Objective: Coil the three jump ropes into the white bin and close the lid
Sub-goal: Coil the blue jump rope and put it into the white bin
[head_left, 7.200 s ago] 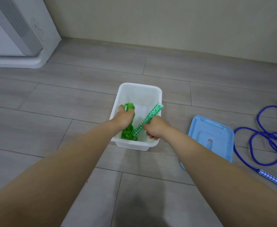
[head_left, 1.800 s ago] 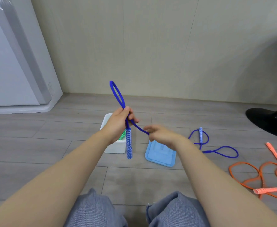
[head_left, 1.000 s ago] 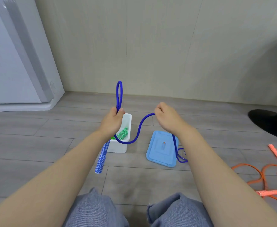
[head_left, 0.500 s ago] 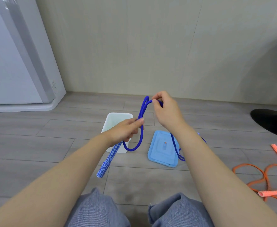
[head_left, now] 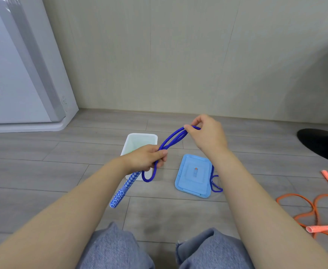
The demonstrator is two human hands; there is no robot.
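Ropes in view: two — a blue rope (head_left: 170, 141) in both hands, an orange rope (head_left: 312, 206) lying loose on the floor at right.
Left hand (head_left: 145, 158): fingers curled round the blue cord; a patterned handle (head_left: 125, 189) hangs below it.
Right hand (head_left: 207, 134): pinches the raised loops.
Bin: one white bin (head_left: 139, 141), lidless, behind the left hand.
Lid: one blue lid (head_left: 194, 175) — flat beside the bin.
Room: grey plank floor (head_left: 42, 167), beige wall (head_left: 159, 55), white appliance (head_left: 13, 74) at left.

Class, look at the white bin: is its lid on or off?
Off. The white bin stands open-topped, and the blue lid lies flat on the floor beside it.
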